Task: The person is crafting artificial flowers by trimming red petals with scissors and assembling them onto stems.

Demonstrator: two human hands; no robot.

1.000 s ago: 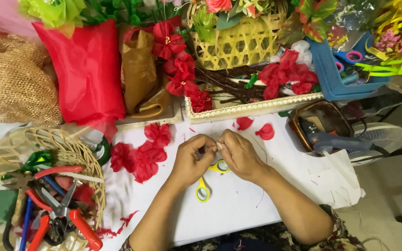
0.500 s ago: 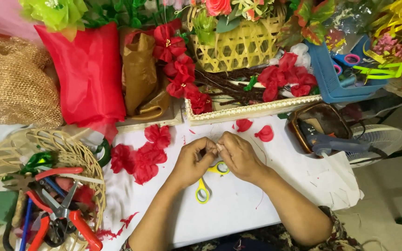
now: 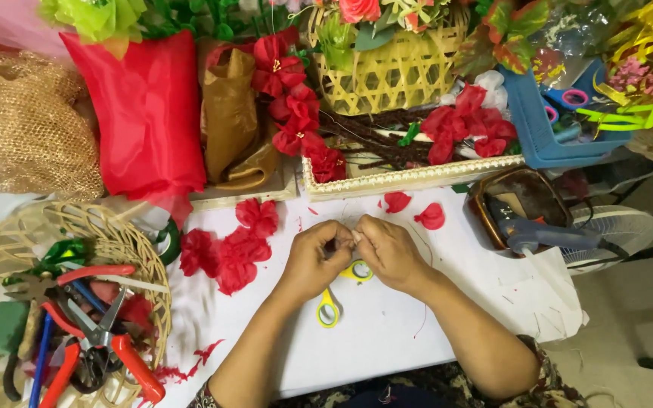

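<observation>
Both hands together over the white surface [image 3: 387, 332], left hand [image 3: 315, 257] and right hand [image 3: 387, 249] with fingertips pinched on one small pale piece [image 3: 353, 236], too small to identify. Seemingly a shaping or twisting step of a flower part. Yellow-handled scissors [image 3: 334, 302] lying just under the hands, red fabric petals [image 3: 232, 245] near at left. Next, probably a firm, steady pinch needed.

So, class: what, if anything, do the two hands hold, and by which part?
The left hand and right hand meet fingertip to fingertip, pinching something small and pale between them. It is too hidden to identify. The yellow-handled scissors lie unheld beneath.
</observation>
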